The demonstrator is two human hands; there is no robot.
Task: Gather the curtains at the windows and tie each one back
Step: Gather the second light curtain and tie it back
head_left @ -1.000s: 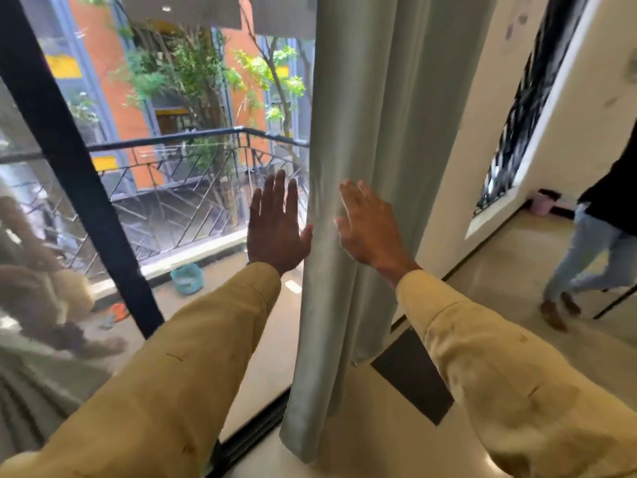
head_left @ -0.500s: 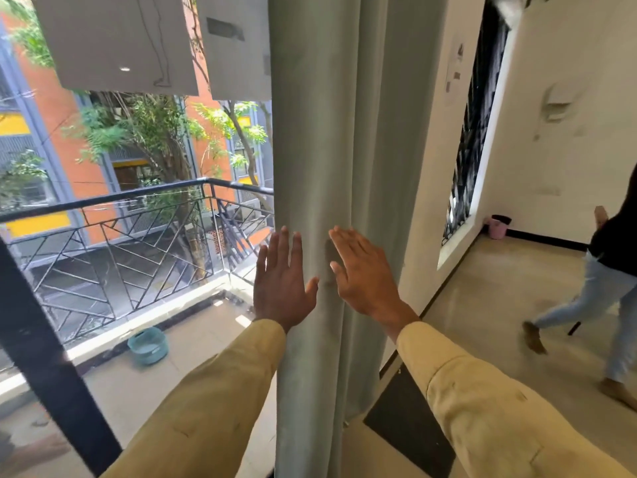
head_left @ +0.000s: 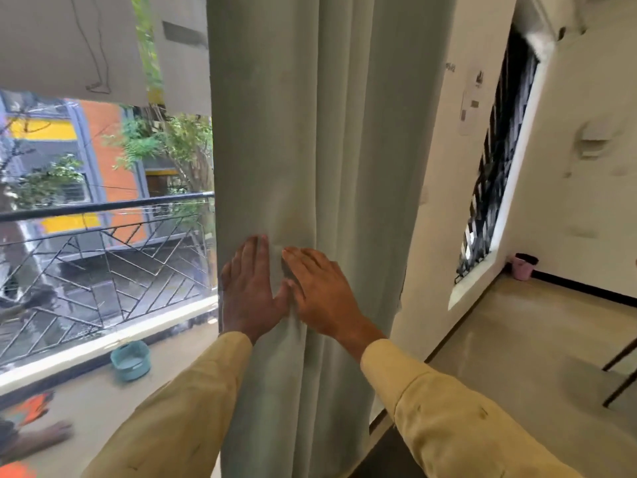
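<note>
A pale grey-green curtain (head_left: 310, 132) hangs in a gathered column at the right side of a tall glass window (head_left: 103, 236). My left hand (head_left: 250, 288) lies flat on its left part with fingers straight and together. My right hand (head_left: 322, 291) lies flat on the fabric just to the right, its fingers angled up-left. The thumbs nearly meet, and a fold of cloth bunches between the two hands. Neither hand is closed round the fabric. No tie-back is visible.
Behind the glass is a balcony with a black metal railing (head_left: 103, 208) and a teal tub (head_left: 131, 360). A white wall (head_left: 444, 188) stands right of the curtain, with a barred window (head_left: 496, 167) beyond. A pink bucket (head_left: 522, 267) sits on the floor. A dark chair leg (head_left: 620, 377) shows at right.
Both hands have come closer together on the curtain, pinching a fold between them. My view has tilted up and right; the walking person at right has left the frame.
</note>
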